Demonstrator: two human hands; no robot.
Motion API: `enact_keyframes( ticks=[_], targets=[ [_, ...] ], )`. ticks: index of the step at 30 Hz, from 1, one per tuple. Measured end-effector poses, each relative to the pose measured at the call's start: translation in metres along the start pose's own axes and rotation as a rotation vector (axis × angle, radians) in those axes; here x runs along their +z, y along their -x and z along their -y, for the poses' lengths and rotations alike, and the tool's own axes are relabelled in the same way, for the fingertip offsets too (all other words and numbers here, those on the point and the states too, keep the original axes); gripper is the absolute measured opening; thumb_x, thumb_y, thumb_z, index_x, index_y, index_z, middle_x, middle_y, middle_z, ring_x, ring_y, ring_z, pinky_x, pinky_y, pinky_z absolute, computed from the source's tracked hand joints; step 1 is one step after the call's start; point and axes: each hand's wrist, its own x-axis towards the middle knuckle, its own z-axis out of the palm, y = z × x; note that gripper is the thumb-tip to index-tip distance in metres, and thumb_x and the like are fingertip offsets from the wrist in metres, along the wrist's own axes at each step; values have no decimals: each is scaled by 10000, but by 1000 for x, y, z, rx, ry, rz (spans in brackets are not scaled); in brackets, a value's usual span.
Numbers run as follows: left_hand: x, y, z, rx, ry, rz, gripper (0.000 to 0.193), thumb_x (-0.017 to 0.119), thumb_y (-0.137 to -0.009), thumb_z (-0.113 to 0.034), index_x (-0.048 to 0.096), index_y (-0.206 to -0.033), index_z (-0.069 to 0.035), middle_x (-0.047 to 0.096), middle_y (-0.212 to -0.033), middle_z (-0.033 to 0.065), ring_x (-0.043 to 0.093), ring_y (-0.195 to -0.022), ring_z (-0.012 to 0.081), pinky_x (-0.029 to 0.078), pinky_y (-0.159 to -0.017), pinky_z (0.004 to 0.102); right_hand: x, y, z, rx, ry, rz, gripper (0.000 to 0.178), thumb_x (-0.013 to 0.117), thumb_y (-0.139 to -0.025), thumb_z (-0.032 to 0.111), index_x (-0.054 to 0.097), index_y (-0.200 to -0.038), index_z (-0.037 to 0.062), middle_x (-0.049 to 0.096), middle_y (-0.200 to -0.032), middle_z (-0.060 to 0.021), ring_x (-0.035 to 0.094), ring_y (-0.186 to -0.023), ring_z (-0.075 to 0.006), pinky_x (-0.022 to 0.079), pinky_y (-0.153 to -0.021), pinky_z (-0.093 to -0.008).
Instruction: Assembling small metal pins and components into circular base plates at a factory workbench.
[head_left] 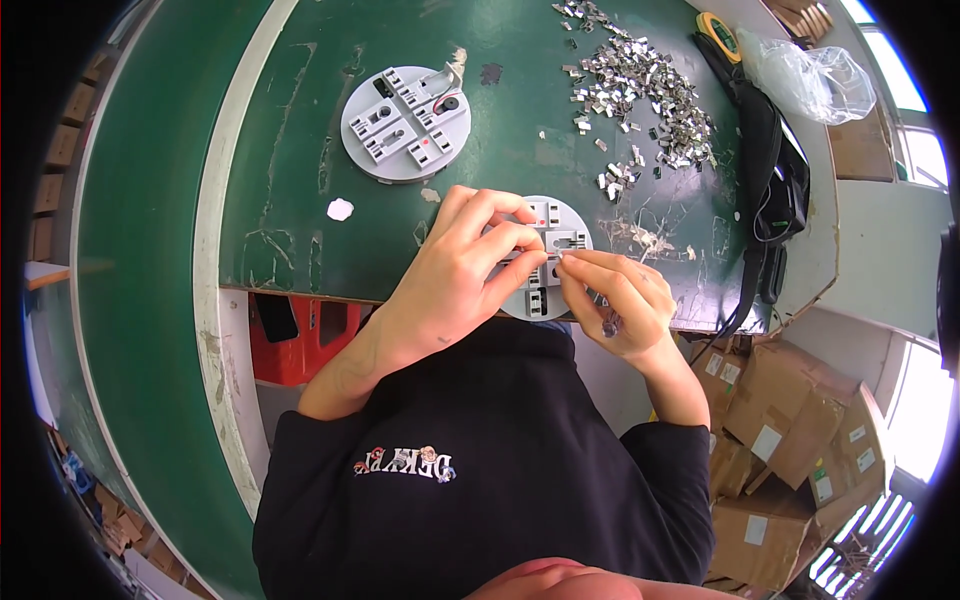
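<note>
A round grey plastic base [575,222] with moulded slots and a red dot lies at the table's front edge, partly covered by both hands. Over its left side, my left hand [462,255] is closed, thumb and fingertips pinched together near the middle; what they hold is too small to make out. My right hand [625,295] pinches at the same spot from the right. Shiny small metal pieces [611,324] show in its curled fingers. Farther back on the left sits a second round grey base [408,125] with similar slots, a black round part and a red wire.
Loose metal clips [655,100] are heaped at the back right of the green table [500,130]. A black bag [775,190], a yellow tape measure [718,38] and a clear plastic bag [810,80] line the right edge. Cardboard boxes [790,400] stand below right; a red stool [300,350] sits below left.
</note>
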Motion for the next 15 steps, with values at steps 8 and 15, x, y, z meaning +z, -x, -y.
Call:
enact_keyframes(
  ticks=[8, 15],
  targets=[
    [-3, 2, -2, 31, -46, 6, 137, 713, -827, 5, 640, -933, -42, 594, -1156, 57, 484, -939, 206, 432, -812, 296, -7, -10, 5, 190, -84, 140, 211, 737, -733, -102, 692, -911, 2, 713, -881, -72, 543, -553, -134, 439, -498, -242],
    [-5, 8, -2, 45, -104, -31, 190, 707, -803, 41, 617, -947, -43, 577, -1155, 74, 497, -952, 220, 447, -811, 300, -13, -27, 3, 296, -149, 357, 150, 694, -793, -80, 677, -908, 14, 676, -865, -45, 491, -550, -135, 400, -502, -254]
  ],
)
